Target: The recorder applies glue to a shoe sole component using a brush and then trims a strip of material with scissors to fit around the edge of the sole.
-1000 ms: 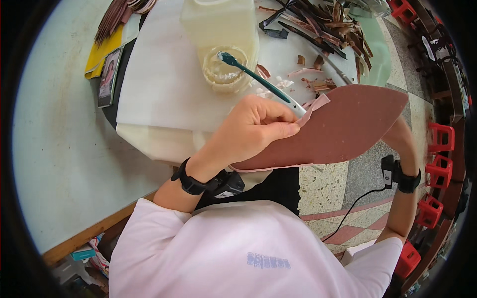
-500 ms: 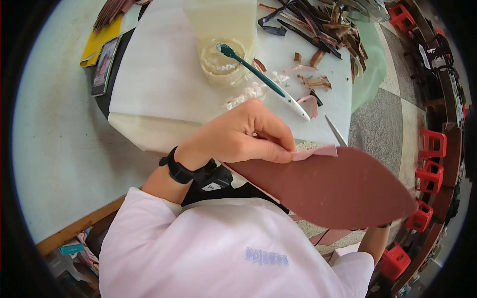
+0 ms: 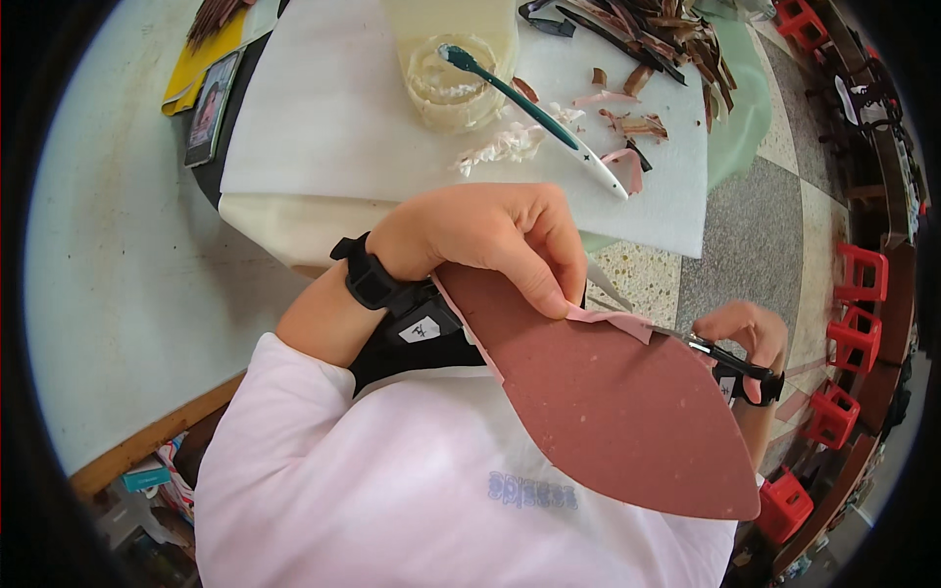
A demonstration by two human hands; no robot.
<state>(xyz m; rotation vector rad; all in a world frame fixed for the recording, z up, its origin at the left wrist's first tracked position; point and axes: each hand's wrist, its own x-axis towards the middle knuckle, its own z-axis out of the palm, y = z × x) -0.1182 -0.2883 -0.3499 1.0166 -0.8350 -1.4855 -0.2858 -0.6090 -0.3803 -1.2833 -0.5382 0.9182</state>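
Observation:
My left hand (image 3: 500, 235) pinches the upper edge of a brown, sole-shaped insole piece (image 3: 627, 412), with thumb and fingers on a pink strip (image 3: 618, 323) along that edge. The piece is held tilted in front of my chest, its pointed end toward the lower right. Past its right edge my right hand (image 3: 750, 333) is closed around the handles of a pair of scissors (image 3: 725, 358). One blade (image 3: 610, 286) rises beyond the pink strip, and the strip's end lies against the scissors. Part of the scissors is hidden behind the piece.
A white-covered table stands ahead, bearing a cloudy glue tub (image 3: 453, 108) with a green-and-white toothbrush (image 3: 559, 127) across it. Scraps (image 3: 676, 39) are heaped at its far right. A phone (image 3: 211, 108) lies at the left. Red stools (image 3: 853, 343) line the right side.
The insole piece has swung its pointed end down toward me. My right hand and the scissors handles, hidden behind it before, now show at its right edge.

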